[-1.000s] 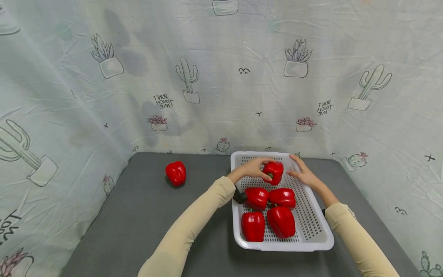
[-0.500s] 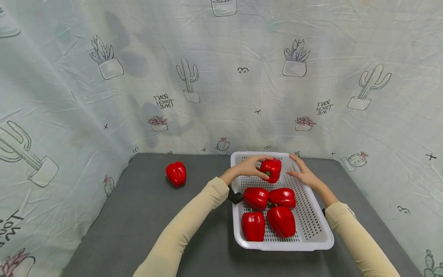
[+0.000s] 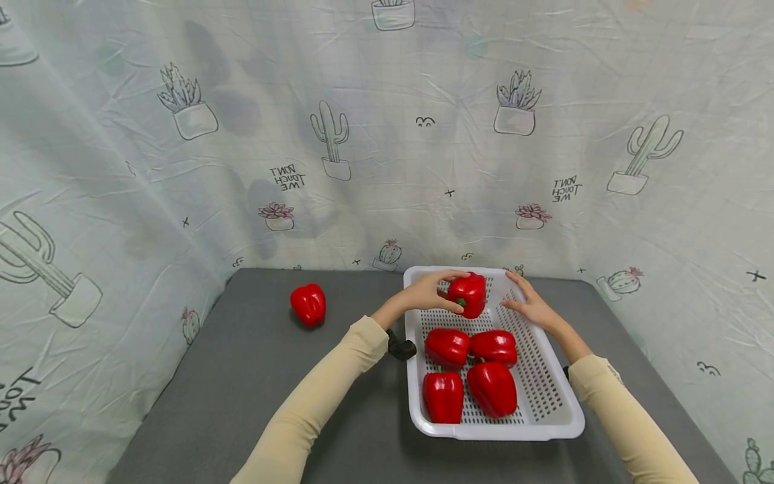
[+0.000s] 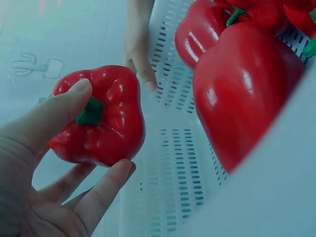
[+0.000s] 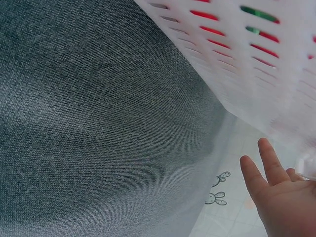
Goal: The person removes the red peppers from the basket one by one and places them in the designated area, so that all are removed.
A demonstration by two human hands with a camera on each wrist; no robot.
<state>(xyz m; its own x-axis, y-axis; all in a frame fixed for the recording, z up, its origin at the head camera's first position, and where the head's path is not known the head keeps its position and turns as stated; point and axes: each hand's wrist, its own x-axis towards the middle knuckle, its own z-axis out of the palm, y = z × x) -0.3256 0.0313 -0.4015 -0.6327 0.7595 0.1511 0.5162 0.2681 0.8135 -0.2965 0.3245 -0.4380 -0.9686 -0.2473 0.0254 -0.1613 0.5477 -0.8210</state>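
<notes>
My left hand holds a red bell pepper over the far end of the white perforated basket. In the left wrist view the thumb lies against the green stem end of this bell pepper, with fingertips at its lower side. My right hand rests at the basket's right rim, thumb on the inner side. The right wrist view shows its fingers straight and spread outside the basket wall. Several more red bell peppers lie in the near and middle part of the basket.
One more red bell pepper sits on the grey tabletop, left of the basket. A pale curtain printed with cacti hangs behind and at both sides. A black wrist strap is on the left wrist, near the basket's left rim.
My left hand has lifted the bell pepper a little and drawn it to the left. The right hand has stayed at the rim, and the other bell peppers have not moved.
</notes>
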